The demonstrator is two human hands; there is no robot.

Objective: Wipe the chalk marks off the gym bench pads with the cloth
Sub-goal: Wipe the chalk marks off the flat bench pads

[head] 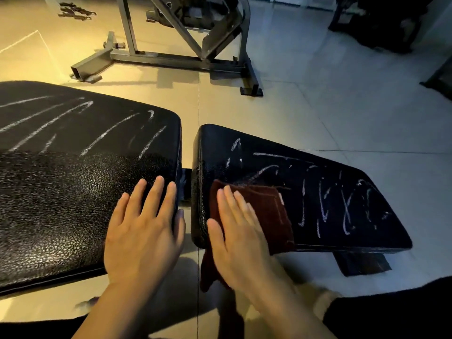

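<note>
Left hand [144,231] flat, fingers spread, on the left pad [61,192]; right hand [241,238] flat, pressing cloth [271,211] onto right pad [330,192]

One head-worn wide-angle camera looked forward and steeply down, close over the left bench pad [73,192] and right bench pad [318,192]; the tiled floor [318,106] and machine frame [171,57] lay farther off; no second view existed.

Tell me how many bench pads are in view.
2. The large pad lies on the left under the left hand; the smaller pad is on the right, where the right hand presses the cloth.
</note>
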